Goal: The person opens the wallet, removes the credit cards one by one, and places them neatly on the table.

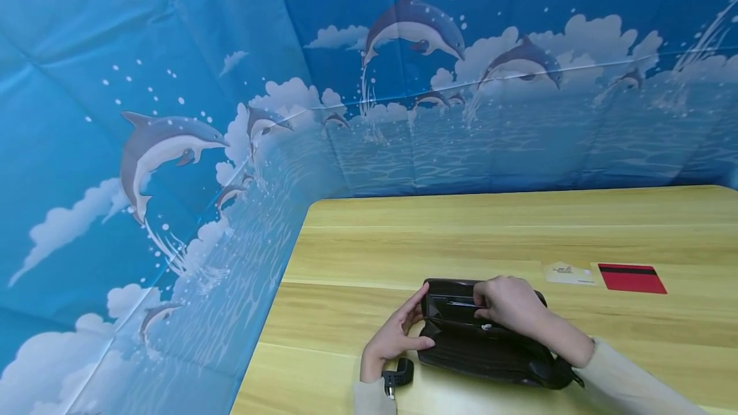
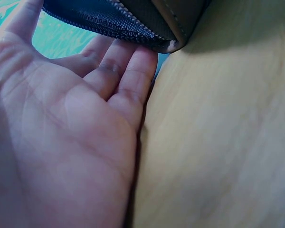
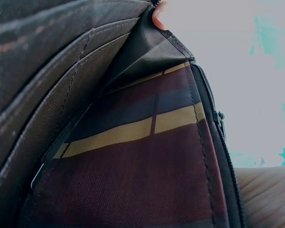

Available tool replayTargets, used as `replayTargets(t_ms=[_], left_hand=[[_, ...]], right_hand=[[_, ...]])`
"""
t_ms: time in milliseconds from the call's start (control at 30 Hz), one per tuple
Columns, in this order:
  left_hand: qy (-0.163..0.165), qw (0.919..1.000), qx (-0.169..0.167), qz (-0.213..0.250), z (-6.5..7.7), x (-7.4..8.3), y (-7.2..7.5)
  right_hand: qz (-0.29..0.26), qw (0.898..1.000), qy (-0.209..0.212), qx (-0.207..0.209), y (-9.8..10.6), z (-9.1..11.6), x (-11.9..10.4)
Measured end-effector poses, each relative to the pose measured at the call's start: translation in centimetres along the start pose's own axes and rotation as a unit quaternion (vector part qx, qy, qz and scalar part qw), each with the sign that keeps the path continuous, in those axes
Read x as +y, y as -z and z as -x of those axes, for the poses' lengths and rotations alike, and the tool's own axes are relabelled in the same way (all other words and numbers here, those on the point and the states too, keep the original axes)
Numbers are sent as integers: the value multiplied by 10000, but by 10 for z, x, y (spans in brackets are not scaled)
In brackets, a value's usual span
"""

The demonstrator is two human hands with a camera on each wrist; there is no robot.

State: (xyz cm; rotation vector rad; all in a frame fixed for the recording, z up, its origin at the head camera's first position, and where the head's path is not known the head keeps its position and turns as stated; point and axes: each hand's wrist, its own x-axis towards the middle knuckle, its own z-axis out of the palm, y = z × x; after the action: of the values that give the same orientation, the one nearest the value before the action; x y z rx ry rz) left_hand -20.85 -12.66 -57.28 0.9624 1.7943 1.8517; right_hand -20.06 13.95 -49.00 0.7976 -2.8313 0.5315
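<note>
An unzipped black wallet [image 1: 473, 351] lies spread on the table. At its left end, my left hand [image 1: 394, 337] holds it, thumb on the near half and fingers at the far half. In the left wrist view, the fingers [image 2: 130, 80] reach beneath the wallet's zipped edge [image 2: 109, 31]. My right hand [image 1: 510, 303] bends over the far half, fingertips down at the inner pockets; what they touch is hidden. The right wrist view shows slot rows and a dark red striped lining [image 3: 133, 175], with a fingertip [image 3: 160, 16] at the far corner.
Right of the wallet, a pale card [image 1: 569, 273] and a red card with a black stripe [image 1: 632, 279] lie flat on the wooden table [image 1: 369, 242]. A black strap device [image 1: 399, 373] is on the left wrist. A blue dolphin-print sheet [image 1: 490, 139] hangs behind and left.
</note>
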Motion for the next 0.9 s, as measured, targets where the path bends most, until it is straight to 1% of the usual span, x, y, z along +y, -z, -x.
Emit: replayTargets(t_ms=[167, 400, 533, 667, 800, 900], left_hand=[[100, 9999, -33, 1, 1, 0, -2], [13, 10000, -61, -11, 2, 0, -1], [30, 10000, -18, 4, 1, 0, 0], [49, 10000, -13, -51, 0, 1, 0], [75, 9999, -37, -62, -1, 7, -1], [107, 9999, -86, -66, -2, 16, -1]], right_hand=[[14, 9999, 91, 75, -2, 1, 1], [-89, 9999, 98, 55, -3, 1, 3], [-132, 9999, 95, 43, -2, 0, 3], [-192, 9997, 111, -60, 0, 0, 3], [-258, 9995, 100, -134, 2, -1, 2], [-281, 9995, 63, -118, 3, -2, 2]])
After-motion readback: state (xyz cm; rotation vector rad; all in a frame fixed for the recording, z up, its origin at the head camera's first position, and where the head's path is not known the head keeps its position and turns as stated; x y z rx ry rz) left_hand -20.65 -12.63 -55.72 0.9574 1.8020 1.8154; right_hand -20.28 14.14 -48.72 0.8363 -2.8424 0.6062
